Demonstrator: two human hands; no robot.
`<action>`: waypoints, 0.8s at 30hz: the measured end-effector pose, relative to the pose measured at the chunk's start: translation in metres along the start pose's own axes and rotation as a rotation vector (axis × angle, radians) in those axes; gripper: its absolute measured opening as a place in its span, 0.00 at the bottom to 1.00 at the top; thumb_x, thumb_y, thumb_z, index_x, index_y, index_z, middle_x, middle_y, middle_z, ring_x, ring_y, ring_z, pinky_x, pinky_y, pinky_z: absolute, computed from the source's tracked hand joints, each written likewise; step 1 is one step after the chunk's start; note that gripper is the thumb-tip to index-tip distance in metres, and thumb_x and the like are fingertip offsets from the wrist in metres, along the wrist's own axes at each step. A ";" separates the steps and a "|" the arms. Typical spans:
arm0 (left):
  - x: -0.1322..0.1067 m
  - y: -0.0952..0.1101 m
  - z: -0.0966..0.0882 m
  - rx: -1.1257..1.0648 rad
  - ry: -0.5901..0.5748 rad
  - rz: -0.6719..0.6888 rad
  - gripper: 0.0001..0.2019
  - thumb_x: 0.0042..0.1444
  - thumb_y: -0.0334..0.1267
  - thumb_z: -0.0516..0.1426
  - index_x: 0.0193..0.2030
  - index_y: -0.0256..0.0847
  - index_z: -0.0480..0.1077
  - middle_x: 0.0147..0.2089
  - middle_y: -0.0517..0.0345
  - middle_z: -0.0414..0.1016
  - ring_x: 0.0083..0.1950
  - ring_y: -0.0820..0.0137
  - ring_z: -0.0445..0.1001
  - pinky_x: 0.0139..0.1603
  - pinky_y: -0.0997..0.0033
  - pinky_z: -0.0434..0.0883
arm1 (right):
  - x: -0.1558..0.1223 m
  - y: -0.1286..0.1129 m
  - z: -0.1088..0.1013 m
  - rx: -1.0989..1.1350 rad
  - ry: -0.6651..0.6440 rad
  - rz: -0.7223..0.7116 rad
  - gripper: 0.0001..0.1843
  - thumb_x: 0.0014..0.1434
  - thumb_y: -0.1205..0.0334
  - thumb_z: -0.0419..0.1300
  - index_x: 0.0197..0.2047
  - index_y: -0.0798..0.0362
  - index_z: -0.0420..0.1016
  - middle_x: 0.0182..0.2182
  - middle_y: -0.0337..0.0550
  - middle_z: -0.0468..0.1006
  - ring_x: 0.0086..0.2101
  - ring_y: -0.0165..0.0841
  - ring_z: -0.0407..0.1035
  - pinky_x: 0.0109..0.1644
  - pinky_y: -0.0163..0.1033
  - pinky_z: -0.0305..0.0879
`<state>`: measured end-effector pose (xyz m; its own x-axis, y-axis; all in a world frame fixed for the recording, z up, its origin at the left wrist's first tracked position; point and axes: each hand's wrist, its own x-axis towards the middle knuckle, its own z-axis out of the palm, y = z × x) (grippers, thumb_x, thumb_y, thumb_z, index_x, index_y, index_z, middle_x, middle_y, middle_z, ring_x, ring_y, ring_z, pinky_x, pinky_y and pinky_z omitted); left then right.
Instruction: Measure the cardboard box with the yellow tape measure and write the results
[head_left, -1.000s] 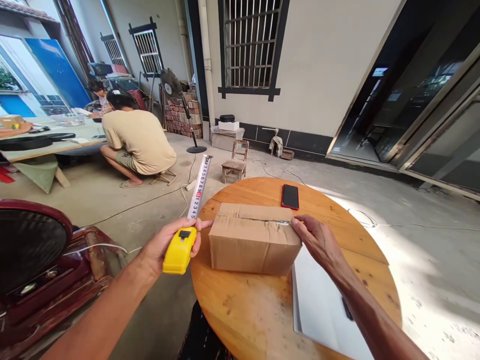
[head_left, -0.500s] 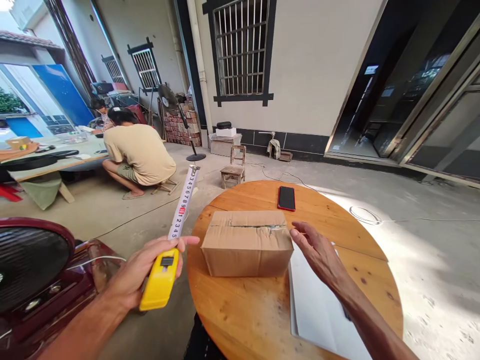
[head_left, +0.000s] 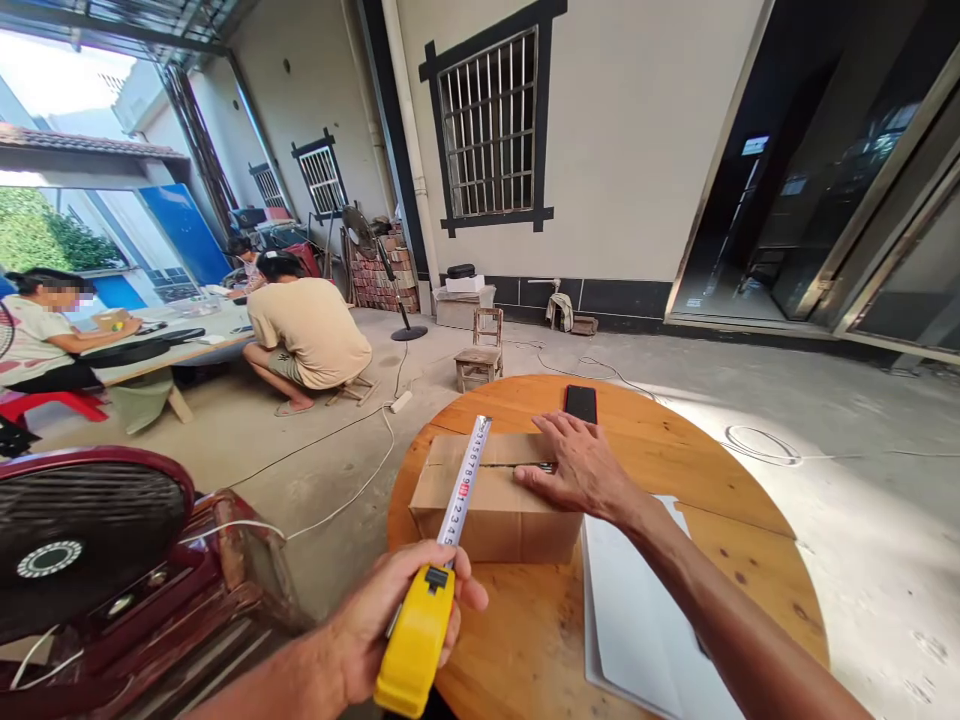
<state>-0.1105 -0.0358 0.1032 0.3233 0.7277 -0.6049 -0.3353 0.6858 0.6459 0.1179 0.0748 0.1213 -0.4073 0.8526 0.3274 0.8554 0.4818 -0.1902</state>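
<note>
My left hand (head_left: 390,625) is closed around a yellow tape measure (head_left: 417,650) at the near edge of the round wooden table (head_left: 720,500). Its white blade (head_left: 465,480) sticks out forward and slants across the left part of a taped cardboard box (head_left: 491,525) on the table. My right hand (head_left: 577,468) lies flat on the box's top with fingers stretched out, near the taped seam. Behind the box lies a black phone (head_left: 580,403). A white sheet (head_left: 637,610) lies to the right of the box under my right forearm.
A dark red fan (head_left: 82,545) stands close at the lower left. Cables (head_left: 352,480) run over the concrete floor. A small wooden chair (head_left: 480,352) stands beyond the table. Two people (head_left: 307,330) are at a long table (head_left: 150,345) at far left.
My left hand drew the tape measure back toward me and swung the blade over the box. My right hand went from the box's right end to lying flat on its top.
</note>
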 end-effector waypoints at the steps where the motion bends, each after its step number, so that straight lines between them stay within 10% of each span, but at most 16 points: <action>1: -0.001 -0.001 0.000 -0.011 0.013 -0.005 0.09 0.52 0.42 0.55 0.30 0.38 0.68 0.30 0.53 0.76 0.18 0.76 0.66 0.18 0.78 0.59 | -0.001 -0.001 0.000 0.004 -0.033 -0.010 0.38 0.53 0.32 0.49 0.56 0.53 0.65 0.54 0.55 0.68 0.54 0.49 0.59 0.54 0.54 0.53; 10: -0.016 -0.014 0.009 -0.076 0.085 -0.044 0.09 0.51 0.42 0.56 0.29 0.38 0.68 0.28 0.53 0.76 0.17 0.76 0.66 0.18 0.78 0.61 | -0.040 -0.002 -0.006 0.081 -0.213 -0.071 0.57 0.38 0.26 0.56 0.64 0.52 0.54 0.63 0.62 0.52 0.61 0.57 0.46 0.58 0.61 0.47; 24: -0.007 -0.016 0.004 0.010 0.036 -0.072 0.10 0.52 0.44 0.55 0.31 0.38 0.69 0.30 0.50 0.76 0.19 0.73 0.69 0.19 0.75 0.64 | -0.045 -0.004 -0.001 0.060 -0.139 -0.095 0.54 0.37 0.37 0.64 0.64 0.54 0.55 0.61 0.61 0.56 0.60 0.53 0.49 0.58 0.56 0.50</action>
<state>-0.1038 -0.0514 0.0990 0.3144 0.6766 -0.6659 -0.3036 0.7363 0.6048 0.1331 0.0347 0.1084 -0.5291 0.8206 0.2159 0.7923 0.5689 -0.2207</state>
